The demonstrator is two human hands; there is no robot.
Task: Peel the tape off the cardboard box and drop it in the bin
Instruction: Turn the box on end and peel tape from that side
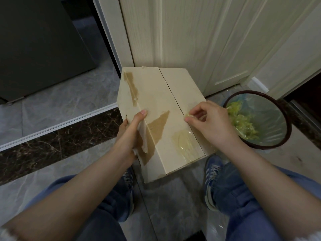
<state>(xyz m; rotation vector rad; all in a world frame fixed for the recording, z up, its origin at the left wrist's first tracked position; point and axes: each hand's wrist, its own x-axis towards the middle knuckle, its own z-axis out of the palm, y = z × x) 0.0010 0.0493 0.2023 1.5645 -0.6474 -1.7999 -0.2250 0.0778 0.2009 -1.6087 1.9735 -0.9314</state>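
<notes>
Nearest the camera are two knees in blue jeans (107, 214) and a pair of blue trainers (212, 180) planted on the grey tiled floor (52, 105). Both bare forearms reach forward from the bottom corners.

Between the feet stands the cardboard box (161, 108), pale cream, tilted, with its closed top flaps facing up and a seam running down the middle. The left hand (132, 131) grips the box's left edge, thumb lying on the top face and the other fingers curled round the side, where a torn flap of paper hangs loose. Brown patches mark the top and left side where the surface layer has been ripped away.

The right hand (210, 122) sits at the seam on the right half of the box. Its thumb and forefinger pinch the end of a clear strip of tape (188, 116), the other fingers curled behind. Nearer the camera, a wrinkled, shiny stretch of the same clear tape (184, 141) is stuck to the top beside the seam, running to the near edge.

Just right of the box, beyond the right hand, is the bin (286, 119), round with a dark brown rim and a thin plastic liner. Crumpled yellowish tape (243, 120) lies inside it.

Behind the box stands a cream wooden door (191, 32). To the left, past a dark marble strip and a white rail on the floor, is a dark cabinet (38, 40).
</notes>
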